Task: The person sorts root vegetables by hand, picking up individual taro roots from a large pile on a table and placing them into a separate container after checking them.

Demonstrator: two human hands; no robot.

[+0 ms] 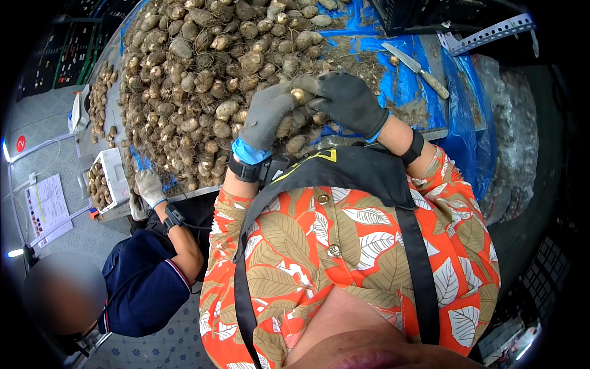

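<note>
A wide heap of soil-covered, hairy taro corms covers the table before me. My left hand, in a grey work glove over a blue one, is closed around a small taro corm with a pale cut-looking end. My right hand, in a dark glove, meets it there, its fingertips closed on the corm's right side. Both hands are over the near right edge of the heap. Glove fingers hide part of the corm. To the right of my right hand lies a knife with a wooden handle, on blue plastic sheeting.
At my left a co-worker's gloved hand touches the heap's edge. A white box of corms stands beside it. A perforated metal bar juts over the far right; clear plastic bags hang or lie at the right. Dark crates stand behind.
</note>
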